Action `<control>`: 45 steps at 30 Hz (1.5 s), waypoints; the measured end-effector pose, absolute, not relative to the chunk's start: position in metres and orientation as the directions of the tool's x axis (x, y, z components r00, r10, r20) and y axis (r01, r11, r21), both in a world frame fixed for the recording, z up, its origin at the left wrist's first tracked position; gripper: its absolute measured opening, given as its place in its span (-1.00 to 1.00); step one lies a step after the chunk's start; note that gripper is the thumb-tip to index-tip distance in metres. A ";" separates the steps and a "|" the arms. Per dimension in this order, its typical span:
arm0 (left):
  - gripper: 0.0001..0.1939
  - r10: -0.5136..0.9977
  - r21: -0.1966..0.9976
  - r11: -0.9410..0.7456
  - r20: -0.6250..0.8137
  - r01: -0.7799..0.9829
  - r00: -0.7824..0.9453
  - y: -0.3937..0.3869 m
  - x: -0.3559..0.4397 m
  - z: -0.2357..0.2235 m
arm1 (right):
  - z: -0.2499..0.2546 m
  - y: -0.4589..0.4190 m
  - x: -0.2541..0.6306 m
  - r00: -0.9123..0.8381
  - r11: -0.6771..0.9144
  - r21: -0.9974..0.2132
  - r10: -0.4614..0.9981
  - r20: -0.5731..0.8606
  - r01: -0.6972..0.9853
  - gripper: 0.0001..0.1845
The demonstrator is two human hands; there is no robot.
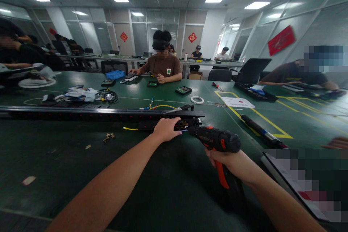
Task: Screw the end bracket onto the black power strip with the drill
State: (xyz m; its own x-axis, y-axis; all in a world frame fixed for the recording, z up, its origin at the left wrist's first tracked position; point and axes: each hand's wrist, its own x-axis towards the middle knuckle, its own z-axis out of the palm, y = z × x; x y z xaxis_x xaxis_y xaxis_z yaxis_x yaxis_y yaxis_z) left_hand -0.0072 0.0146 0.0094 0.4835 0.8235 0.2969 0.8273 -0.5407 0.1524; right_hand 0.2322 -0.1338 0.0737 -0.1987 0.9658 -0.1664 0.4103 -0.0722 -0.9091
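gripping black-orange drill (216, 139), right hand (231, 159)

Upper limbs: two, both bare. Left forearm (108, 185): uncovered along its entire visible length; smooth in outline; broad at the lower frame edge, tapering to a narrower wrist. Left hand (165, 129): ungloved; rounded across the back; thumb visible in part; remaining fingers partly hidden; nail detail too small to resolve. Right forearm (280, 199): likewise uncovered along its visible length; smooth in outline; same taper, widest at the frame edge, narrowest at the wrist. Right hand (228, 157): ungloved; back visible and plain; fingers largely hidden; nail detail likewise not discernible.
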 end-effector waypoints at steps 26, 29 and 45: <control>-0.30 0.826 0.149 -0.536 0.294 0.831 0.480 0.014 -0.008 0.011 | 0.077 -0.136 0.229 -0.184 -0.076 -0.930 0.971 -0.151 0.359 -0.80; -0.31 0.832 0.156 -0.531 0.282 0.833 0.477 0.013 -0.008 0.011 | 0.077 -0.136 0.229 -0.182 -0.087 -0.924 0.969 -0.165 0.372 -0.79; -0.29 0.828 0.147 -0.535 0.287 0.832 0.481 0.015 -0.007 0.009 | 0.076 -0.134 0.230 -0.188 -0.077 -0.909 0.968 -0.166 0.409 -0.80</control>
State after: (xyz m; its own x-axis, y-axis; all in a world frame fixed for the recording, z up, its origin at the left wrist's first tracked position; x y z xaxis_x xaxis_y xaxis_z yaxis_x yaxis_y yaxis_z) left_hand -0.0074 0.0150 0.0095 0.4813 0.8283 0.2870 0.8323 -0.5345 0.1469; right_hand 0.2304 -0.1345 0.0761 -0.1881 0.9680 -0.1661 0.4086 -0.0767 -0.9095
